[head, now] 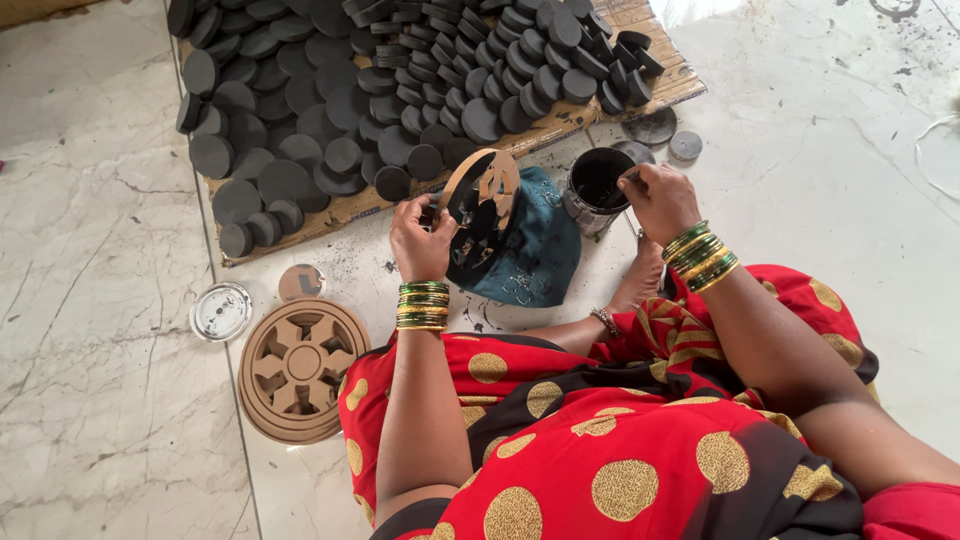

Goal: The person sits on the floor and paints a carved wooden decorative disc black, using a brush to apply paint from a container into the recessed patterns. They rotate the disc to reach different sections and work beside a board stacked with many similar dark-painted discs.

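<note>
Red gold-dotted cloth (620, 460) lies nearest; beyond it the cut-out wooden disc (480, 205) is best kept tilted, pinched by the left hand (420, 240), while the right hand (658, 200), closed on a brush handle, is dipped in the black paint tin (597, 185).

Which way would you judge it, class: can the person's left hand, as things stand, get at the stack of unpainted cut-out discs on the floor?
Probably not at once: the left hand is holding up a half-blackened disc. The stack lies uncovered beside the left arm.
</note>
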Available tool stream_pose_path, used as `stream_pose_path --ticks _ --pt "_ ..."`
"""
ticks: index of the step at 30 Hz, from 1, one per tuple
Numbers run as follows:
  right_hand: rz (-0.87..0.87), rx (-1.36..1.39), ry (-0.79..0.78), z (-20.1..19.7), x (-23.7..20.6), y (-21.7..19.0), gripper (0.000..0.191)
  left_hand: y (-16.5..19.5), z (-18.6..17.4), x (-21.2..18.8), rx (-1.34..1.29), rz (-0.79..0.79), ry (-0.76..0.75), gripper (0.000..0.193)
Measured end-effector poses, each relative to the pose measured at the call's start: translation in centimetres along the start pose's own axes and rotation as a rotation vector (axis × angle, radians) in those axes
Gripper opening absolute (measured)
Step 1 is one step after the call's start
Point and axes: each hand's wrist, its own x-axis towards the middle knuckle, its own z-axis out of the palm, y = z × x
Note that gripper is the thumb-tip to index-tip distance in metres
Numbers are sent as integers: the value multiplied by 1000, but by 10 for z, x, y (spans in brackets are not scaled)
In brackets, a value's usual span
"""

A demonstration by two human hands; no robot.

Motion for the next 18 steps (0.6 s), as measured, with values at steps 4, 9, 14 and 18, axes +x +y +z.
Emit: stream_pose_path --ticks 4,9,14,18 --pt "23 34 -43 -10 -2 -3 16 -9 -1 2 -27 -14 30 20" --pt "77 117 18 -16 -4 2 17 -16 -2 5 3 -36 53 19" --pt "207 193 21 -13 -1 25 17 -17 -1 7 27 -29 37 22" --pt "447 552 -11 -21 -1 50 14 -17 -3 6 -12 -39 36 20"
